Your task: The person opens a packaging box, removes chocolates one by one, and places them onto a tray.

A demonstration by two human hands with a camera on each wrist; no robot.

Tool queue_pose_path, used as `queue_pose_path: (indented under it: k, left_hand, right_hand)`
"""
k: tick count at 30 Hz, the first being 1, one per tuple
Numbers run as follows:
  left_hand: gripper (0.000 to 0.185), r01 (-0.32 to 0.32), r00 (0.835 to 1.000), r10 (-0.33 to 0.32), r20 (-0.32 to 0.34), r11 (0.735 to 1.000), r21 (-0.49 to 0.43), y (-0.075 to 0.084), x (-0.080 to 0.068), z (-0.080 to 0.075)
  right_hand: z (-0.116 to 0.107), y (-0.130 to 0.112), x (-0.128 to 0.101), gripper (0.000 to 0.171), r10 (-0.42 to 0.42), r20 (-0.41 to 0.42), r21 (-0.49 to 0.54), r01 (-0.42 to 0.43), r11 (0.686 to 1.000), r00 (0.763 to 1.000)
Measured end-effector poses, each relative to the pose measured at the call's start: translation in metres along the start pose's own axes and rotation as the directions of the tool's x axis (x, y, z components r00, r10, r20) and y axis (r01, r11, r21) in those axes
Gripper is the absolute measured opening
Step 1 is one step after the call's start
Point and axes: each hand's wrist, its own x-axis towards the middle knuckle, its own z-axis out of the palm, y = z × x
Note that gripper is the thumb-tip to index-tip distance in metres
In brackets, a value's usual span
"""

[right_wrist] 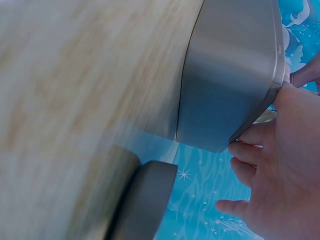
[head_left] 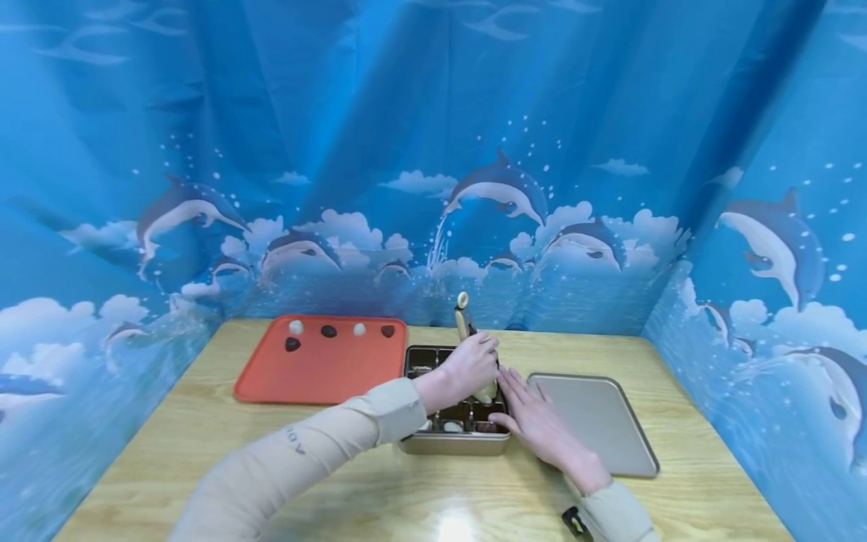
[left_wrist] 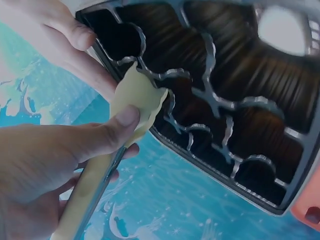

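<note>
My left hand point(head_left: 470, 365) grips a pair of cream tongs point(left_wrist: 82, 197), thumb on one arm. The tongs slant, ring end up and broad scalloped heads down over the right side of a metal tin point(head_left: 454, 446). A dark divider insert point(left_wrist: 220, 102) splits the tin into several compartments. White pieces point(head_left: 452, 427) lie in its front row. Whether the tongs' heads pinch anything, I cannot tell. My right hand point(head_left: 538, 421) rests against the tin's right side, fingers extended at the rim and thumb near the front corner.
On the left, a red tray point(head_left: 325, 369) carries several black and white pieces along its far side. A flat grey metal tray point(head_left: 603, 421) lies right of the tin, partly under my right hand. Behind the wooden table point(head_left: 379, 497) hangs a blue dolphin curtain point(head_left: 406, 150).
</note>
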Motion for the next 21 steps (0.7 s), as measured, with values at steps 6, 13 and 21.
queue_pose_path:
  k: [6,13,21]
  left_hand:
    - [0.022,0.025,0.996,-0.028,-0.080,0.999,-0.033,-0.006,-0.011,0.001]
    - [0.027,0.067,0.984,-0.082,-0.159,0.993,-0.098,-0.023,-0.031,0.003]
    - [0.041,0.148,0.945,-0.209,-0.251,0.959,-0.242,-0.029,-0.056,0.024]
  right_hand:
    - [0.001,0.000,-0.001,0.074,0.002,0.004,0.014,-0.002,1.000,1.000]
    - [-0.003,-0.002,-0.002,0.075,0.000,-0.018,0.020,0.001,1.000,1.000]
    - [-0.004,-0.003,-0.002,0.075,0.001,-0.014,0.018,-0.001,1.000,1.000]
